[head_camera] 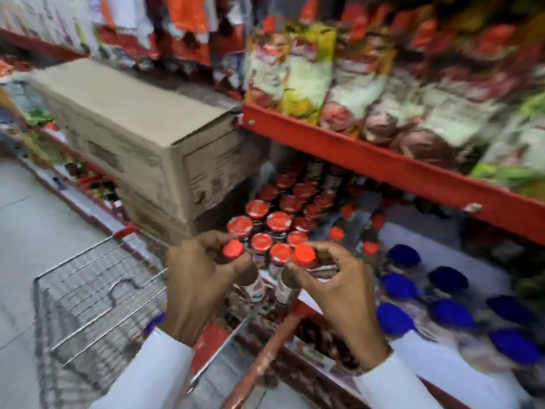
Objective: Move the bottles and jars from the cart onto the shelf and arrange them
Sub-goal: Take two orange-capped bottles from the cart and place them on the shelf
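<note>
The picture was blurred by motion, so small details could not be read. In the lower middle of the frame, the left hand [203,278] was closed around the neck of a bottle [236,255] with a red cap, the fingers wrapped just under the cap. Just to the right of it, the right hand [333,287] was pinching a second bottle [300,261] in the same way, thumb on one side and fingers on the other. Both bottles stood upright, side by side, at the front edge of the shelf [460,364], whose surface was white. White sleeves [165,370] covered both wrists.

Behind the two held bottles, toward the center of the frame, a group of red caps [280,214] stood in close rows on the same shelf and reached back under the red board [383,160] above. To the right of them, in the lower right of the frame, stood jars with blue lids [448,311], a little apart from each other. On the upper board, in the upper right, coloured packets [339,75] stood in a row.

A cardboard box [141,131] was at the left of the red caps, in the upper left of the frame. The wire cart [97,293] was in the lower left, near the left hand, on the light floor [32,231]. I could not tell what lay in it.
</note>
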`<state>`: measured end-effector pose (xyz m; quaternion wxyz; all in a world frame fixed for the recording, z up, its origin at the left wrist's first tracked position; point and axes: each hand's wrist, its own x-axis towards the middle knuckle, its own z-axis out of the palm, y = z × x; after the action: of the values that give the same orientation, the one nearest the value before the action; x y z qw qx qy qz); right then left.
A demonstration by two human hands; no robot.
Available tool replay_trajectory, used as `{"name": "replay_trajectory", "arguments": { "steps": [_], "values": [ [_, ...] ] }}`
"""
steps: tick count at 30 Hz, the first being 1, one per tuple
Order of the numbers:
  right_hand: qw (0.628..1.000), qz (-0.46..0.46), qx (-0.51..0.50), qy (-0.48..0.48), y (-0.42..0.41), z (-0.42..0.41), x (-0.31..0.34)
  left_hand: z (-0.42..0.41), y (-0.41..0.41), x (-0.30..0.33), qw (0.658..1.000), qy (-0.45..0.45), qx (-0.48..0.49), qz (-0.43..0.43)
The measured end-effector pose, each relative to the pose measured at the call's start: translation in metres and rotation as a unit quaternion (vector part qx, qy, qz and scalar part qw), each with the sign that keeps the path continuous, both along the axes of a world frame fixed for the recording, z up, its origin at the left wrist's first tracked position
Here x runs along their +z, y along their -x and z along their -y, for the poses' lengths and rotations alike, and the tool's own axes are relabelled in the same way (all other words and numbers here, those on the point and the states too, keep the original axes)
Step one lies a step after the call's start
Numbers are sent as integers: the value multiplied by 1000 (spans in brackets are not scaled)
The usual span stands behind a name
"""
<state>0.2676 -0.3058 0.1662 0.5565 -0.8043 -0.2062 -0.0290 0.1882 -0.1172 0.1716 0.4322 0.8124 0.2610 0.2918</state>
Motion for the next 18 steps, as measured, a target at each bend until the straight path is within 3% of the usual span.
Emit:
{"name": "replay_trajectory", "arguments": {
  "steps": [7, 14, 18],
  "values": [
    [989, -16, -144, 30, -47, 72, -16, 74, -105, -13, 994, -40, -101, -8],
    [977, -66, -192, 67, -79, 79, -59, 103, -153, -58, 981, -80, -140, -110],
    [972, -86, -202, 84, -84, 76, -75, 106, -157, -66, 978, -94, -136, -125]
  ]
}}
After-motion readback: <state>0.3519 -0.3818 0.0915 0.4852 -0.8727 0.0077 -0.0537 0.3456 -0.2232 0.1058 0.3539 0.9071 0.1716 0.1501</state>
